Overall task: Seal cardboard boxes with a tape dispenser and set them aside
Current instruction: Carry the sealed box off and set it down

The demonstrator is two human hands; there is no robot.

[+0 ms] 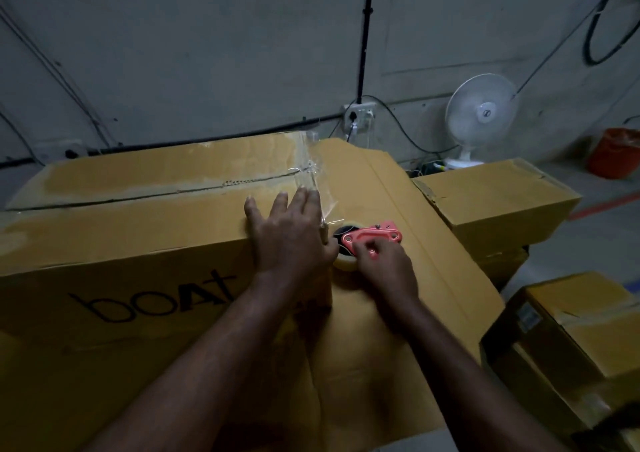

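Tape dispenser (372, 239), red frame: sits at the right end of the big box (138, 244), roughly centre of view, tipped on its side. Tape roll (346, 264) is mounted in it, partly hidden by both hands.

R hand (384, 266): fingers curled round the dispenser handle, firm grip.

Clear tape strip (307, 169): runs from the box's far top edge, across the top seam, toward the near edge. Lies on the cardboard at the far end w/ wrinkles. Nearer the dispenser it lifts off the surface and stretches to the roll.

L hand (287, 233): flat, palm down on the box top, fingers straight and a bit spread. Fingertips are on or just beside the strip; can't tell which exactly.

Big box: brown, long, "boAt" printed on the near face.

Right of it, under the dispenser: more brown cardboard (398, 313). Flap or separate box, can't tell.

Further out:
- smaller box (495, 202) to the right
- another box (571, 330) lower right
- white fan (481, 116) behind the smaller box
- orange bucket (616, 154) at far right
- wall socket (360, 116) w/ plugs and cables on the grey wall (207, 53)

Light is dim.
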